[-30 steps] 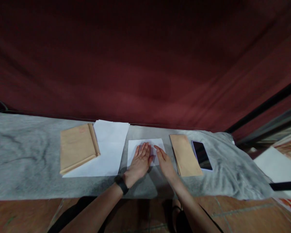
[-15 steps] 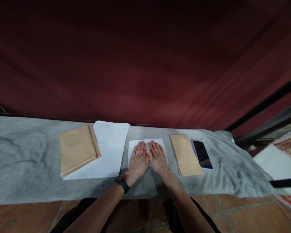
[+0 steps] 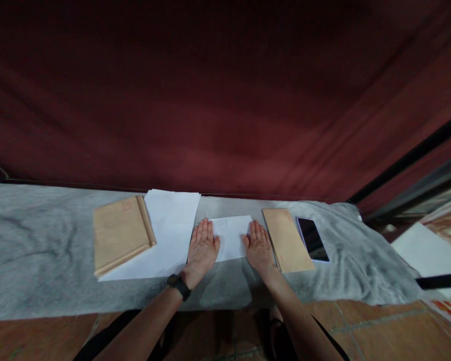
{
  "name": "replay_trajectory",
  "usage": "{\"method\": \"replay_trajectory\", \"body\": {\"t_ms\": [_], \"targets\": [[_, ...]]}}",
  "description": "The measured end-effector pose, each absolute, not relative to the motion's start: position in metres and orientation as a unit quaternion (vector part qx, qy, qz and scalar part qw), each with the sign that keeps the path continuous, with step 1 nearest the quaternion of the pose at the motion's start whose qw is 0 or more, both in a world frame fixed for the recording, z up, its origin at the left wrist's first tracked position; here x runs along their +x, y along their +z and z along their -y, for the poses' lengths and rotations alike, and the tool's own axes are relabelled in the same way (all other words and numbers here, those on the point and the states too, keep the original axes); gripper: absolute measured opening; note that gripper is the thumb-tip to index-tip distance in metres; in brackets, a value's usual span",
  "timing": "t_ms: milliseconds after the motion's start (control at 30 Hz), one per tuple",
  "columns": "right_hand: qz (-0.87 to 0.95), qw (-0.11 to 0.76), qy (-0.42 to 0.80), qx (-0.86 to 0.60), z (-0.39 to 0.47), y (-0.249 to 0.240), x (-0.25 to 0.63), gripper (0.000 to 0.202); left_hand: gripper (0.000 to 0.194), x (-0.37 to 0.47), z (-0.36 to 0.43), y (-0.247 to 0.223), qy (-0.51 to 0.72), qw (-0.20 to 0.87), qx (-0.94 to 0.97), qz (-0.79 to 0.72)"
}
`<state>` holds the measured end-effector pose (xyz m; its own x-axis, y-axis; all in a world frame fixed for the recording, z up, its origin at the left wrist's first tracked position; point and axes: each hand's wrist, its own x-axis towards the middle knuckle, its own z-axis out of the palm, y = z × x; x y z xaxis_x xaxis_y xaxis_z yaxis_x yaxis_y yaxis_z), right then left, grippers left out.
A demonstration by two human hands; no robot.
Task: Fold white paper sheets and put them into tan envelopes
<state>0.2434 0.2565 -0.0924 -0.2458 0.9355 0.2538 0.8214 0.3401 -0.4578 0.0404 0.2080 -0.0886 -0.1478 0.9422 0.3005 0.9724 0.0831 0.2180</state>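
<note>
A folded white sheet of paper lies on the grey cloth, with a crease running across it left of its middle. My left hand rests flat over its left end, fingers straight and pointing away from me. Over the right end lies my right hand, palm down with the thumb out to the side. Neither hand grips anything. Just right of my right hand is a brown envelope. Larger white sheets lie to the left of my left hand.
A stack of brown envelopes sits partly on the white sheets. Beyond the single envelope lies a phone, dark screen up. Grey cloth covers the narrow surface. A dark red curtain hangs behind it, and a black bar slants at right.
My hands were side by side on the middle of the folded paper. They have slid apart to its left and right ends, uncovering the middle.
</note>
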Motion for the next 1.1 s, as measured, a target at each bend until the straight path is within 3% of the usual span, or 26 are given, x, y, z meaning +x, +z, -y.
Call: {"method": "replay_trajectory", "body": {"t_ms": [233,467,633,900,1100], "targets": [[0.798,0.268,0.154,-0.517,-0.245,-0.077,0.236,0.059,0.061,0.064,-0.194,-0.083,-0.204,0.061,-0.718,0.663],[0.846,0.204,0.217,-0.441,-0.238,-0.072,0.217,0.056,0.061,0.091,-0.174,-0.090,-0.155,0.048,-0.818,0.552],[0.842,0.198,0.166,-0.474,-0.242,-0.081,0.232,0.059,0.057,0.079,-0.168,-0.083,-0.171,0.034,-0.794,0.583],[0.809,0.217,0.138,-0.528,-0.241,-0.087,0.252,0.066,0.067,0.061,-0.161,-0.086,-0.166,0.058,-0.749,0.639],[0.777,0.233,0.132,-0.570,-0.247,-0.079,0.259,0.059,0.072,0.057,-0.161,-0.092,-0.173,0.060,-0.721,0.668]]}}
